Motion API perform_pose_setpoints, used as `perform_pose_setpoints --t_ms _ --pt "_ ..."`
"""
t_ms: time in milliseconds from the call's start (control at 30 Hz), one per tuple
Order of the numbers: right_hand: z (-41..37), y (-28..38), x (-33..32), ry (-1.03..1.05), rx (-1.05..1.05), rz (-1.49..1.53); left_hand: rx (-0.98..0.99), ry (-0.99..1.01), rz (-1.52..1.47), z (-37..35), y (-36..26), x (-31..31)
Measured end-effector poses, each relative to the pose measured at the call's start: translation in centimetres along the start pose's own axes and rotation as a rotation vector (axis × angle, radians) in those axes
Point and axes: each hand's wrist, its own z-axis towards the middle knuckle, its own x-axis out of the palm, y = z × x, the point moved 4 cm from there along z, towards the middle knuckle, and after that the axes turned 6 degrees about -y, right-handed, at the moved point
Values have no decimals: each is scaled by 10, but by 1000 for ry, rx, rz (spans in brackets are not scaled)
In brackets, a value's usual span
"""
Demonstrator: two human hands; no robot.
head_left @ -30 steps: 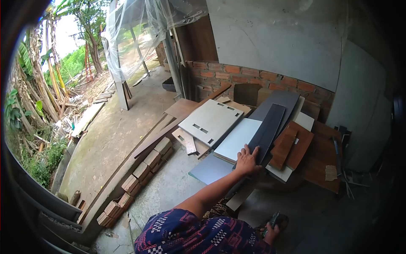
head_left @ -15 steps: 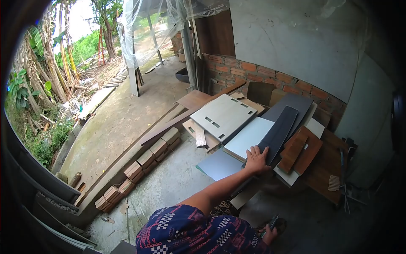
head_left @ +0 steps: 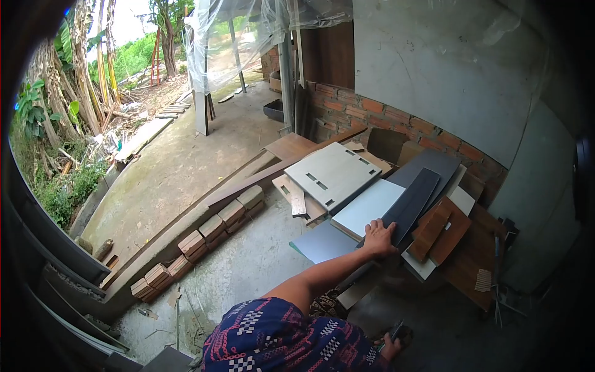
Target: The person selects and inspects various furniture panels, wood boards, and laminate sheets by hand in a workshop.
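Note:
My left hand (head_left: 379,239) reaches out with its palm down on the near end of a long dark board (head_left: 410,199). Its fingers are apart and rest on the surface. Beside that board lies a white panel (head_left: 369,208), and past it a pale panel with cut slots (head_left: 333,175). Brown wood pieces (head_left: 441,232) are stacked just right of the dark board. Low in the view, my right hand (head_left: 390,348) is closed around a small dark hand tool (head_left: 397,332), whose exact type is too small to tell.
Stacked bricks (head_left: 214,227) line a low concrete ledge on the left. A brown panel (head_left: 468,266) with small items lies at the right. Behind the boards stands a brick wall (head_left: 372,106), with plastic sheeting (head_left: 238,25) hanging by a metal post (head_left: 287,80).
The camera view has shifted a little, so the boards sit slightly lower and further right. My left hand stays on the dark board, and my right hand still holds the tool.

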Motion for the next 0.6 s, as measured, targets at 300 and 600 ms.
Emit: perform_pose_setpoints --t_ms 300,600 --pt "-14 7 1 -68 181 -8 -151 208 -486 20 12 -26" --pt "-46 43 10 38 340 -93 10 309 -1151 2 34 -49"
